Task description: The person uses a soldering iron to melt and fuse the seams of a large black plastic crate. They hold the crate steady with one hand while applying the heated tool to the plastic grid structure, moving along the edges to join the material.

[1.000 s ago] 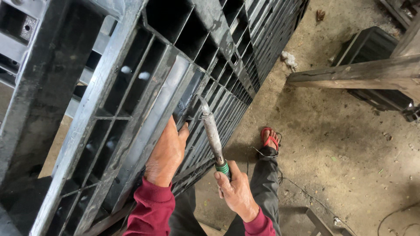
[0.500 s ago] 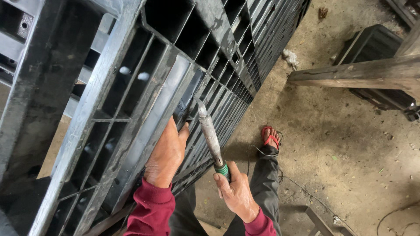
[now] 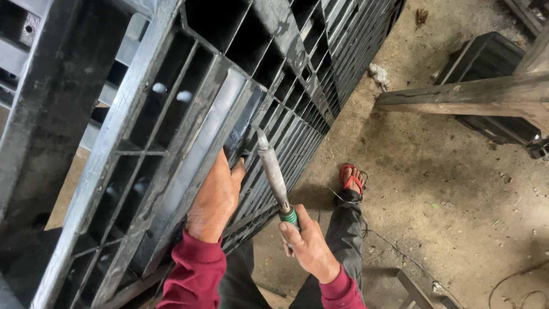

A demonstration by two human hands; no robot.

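Dirt floor (image 3: 457, 189); right hand (image 3: 309, 246) grip clamped on tool (image 3: 273, 171), tip up-left; left hand (image 3: 216, 197) flat on pallet (image 3: 171, 114).

Soft, even daylight, no harsh shadows; dull sheen on the black plastic pallet (image 3: 189, 131); sharp focus, mild wide-angle stretch at the edges

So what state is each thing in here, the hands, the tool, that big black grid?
Left hand: flat against the black plastic pallet.
Right hand: closed round the tool's handle.
Metal-tipped tool: held, tip at the pallet's ribs.
Black plastic pallet: tilted up on edge.
Red sandal: on the foot, on the dirt floor.
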